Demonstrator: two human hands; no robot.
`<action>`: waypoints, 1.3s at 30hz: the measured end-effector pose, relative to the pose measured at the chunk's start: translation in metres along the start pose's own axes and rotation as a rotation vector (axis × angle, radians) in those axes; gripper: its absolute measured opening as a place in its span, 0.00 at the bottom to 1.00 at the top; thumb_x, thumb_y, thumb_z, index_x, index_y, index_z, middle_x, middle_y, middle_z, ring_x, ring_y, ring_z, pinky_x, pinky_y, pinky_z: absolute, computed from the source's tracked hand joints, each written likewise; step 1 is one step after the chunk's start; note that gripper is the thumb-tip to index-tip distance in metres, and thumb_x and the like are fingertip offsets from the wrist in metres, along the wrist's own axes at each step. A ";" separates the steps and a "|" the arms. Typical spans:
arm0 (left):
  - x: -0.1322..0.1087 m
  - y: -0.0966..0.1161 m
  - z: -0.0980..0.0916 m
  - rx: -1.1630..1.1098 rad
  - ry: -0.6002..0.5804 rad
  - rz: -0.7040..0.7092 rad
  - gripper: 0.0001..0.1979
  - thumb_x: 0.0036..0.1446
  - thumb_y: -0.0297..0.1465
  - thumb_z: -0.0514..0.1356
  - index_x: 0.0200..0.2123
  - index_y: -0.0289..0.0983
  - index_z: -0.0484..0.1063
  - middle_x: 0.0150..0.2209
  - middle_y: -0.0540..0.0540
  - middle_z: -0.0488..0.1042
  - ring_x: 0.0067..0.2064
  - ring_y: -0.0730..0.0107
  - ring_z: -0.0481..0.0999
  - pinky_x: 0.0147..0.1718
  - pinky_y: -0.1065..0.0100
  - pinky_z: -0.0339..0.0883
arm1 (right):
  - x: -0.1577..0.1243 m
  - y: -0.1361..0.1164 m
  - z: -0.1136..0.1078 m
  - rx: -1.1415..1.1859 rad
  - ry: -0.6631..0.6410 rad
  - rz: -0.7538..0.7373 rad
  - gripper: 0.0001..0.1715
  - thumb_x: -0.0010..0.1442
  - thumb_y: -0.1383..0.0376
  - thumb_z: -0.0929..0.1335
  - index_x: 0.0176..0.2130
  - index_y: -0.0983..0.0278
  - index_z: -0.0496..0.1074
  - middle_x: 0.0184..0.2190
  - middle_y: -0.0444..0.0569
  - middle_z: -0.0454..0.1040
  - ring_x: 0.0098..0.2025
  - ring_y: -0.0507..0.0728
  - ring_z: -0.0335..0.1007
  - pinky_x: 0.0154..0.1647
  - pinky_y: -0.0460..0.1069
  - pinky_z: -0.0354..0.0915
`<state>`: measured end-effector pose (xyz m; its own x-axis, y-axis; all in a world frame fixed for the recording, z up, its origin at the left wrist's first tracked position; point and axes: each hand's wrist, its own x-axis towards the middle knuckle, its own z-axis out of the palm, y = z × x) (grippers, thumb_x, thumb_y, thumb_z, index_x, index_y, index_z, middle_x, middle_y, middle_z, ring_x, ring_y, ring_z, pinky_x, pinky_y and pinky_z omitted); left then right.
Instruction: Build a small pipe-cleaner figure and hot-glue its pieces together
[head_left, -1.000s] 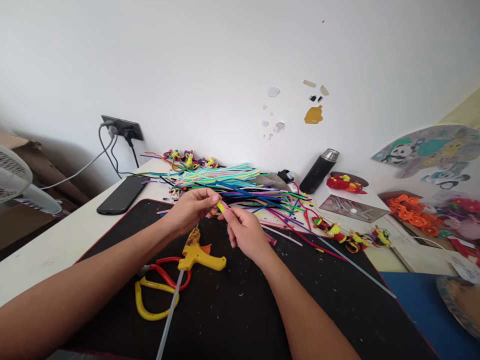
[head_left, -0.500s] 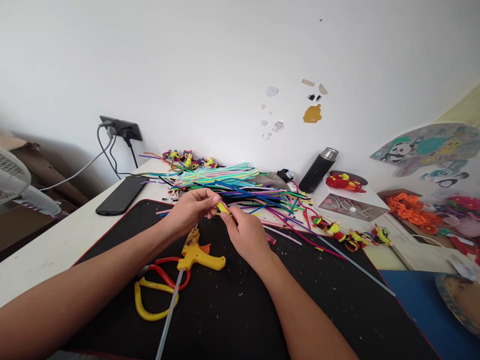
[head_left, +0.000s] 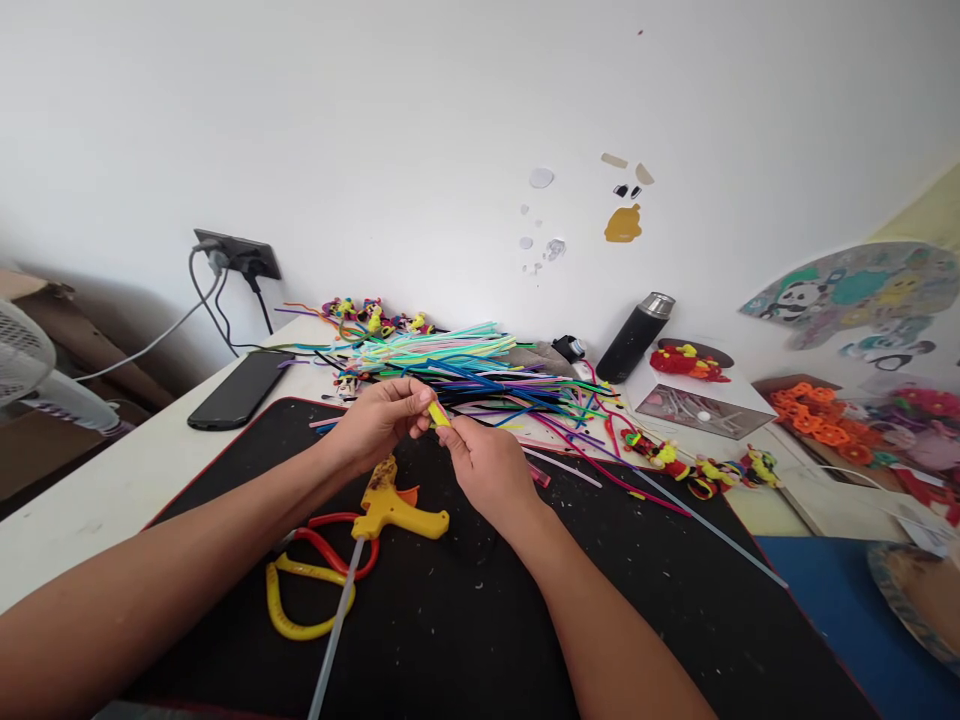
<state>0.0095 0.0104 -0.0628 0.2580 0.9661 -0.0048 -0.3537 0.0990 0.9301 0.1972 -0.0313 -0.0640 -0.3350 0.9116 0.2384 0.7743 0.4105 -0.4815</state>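
Not much has changed: the bare left hand [head_left: 382, 420] and bare right hand [head_left: 491, 470] still pinch 1 small yellow strip [head_left: 436, 412], fingers closed at its 2 ends. It's held up near the long, thin, colourful sticks [head_left: 450, 348], so work on it seems to be going on.

Glue gun [head_left: 386, 508] smooth plastic; desk mat [head_left: 465, 625] matt.

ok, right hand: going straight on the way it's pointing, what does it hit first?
Likely the left hand, up-left of the right hand in view, across the short, narrow yellow strip between them. Depth is uncertain.
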 end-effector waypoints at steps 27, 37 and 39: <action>-0.006 -0.001 0.000 -0.152 -0.246 -0.095 0.18 0.50 0.35 0.78 0.44 0.35 0.86 0.28 0.47 0.75 0.27 0.74 0.69 0.33 0.70 0.65 | 0.001 -0.004 -0.002 1.381 -0.314 0.226 0.34 0.66 0.38 0.68 0.40 0.67 0.78 0.14 0.36 0.61 0.13 0.49 0.57 0.15 0.44 0.49; -0.005 0.002 0.002 -0.091 -0.217 -0.038 0.15 0.51 0.38 0.77 0.32 0.33 0.81 0.27 0.47 0.74 0.27 0.73 0.69 0.29 0.71 0.62 | 0.003 0.001 0.003 1.253 -0.244 0.250 0.34 0.65 0.37 0.68 0.41 0.65 0.78 0.17 0.36 0.65 0.14 0.48 0.59 0.15 0.44 0.53; -0.004 0.000 0.001 -0.074 -0.227 -0.042 0.15 0.51 0.38 0.77 0.32 0.33 0.80 0.26 0.47 0.74 0.28 0.73 0.68 0.29 0.71 0.62 | 0.003 0.001 0.004 1.225 -0.228 0.250 0.33 0.65 0.38 0.68 0.40 0.65 0.78 0.17 0.36 0.65 0.14 0.48 0.59 0.15 0.44 0.53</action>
<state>0.0092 0.0059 -0.0624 0.4666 0.8832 0.0473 -0.4009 0.1636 0.9014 0.1948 -0.0277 -0.0667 -0.4310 0.9002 -0.0622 -0.1308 -0.1306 -0.9828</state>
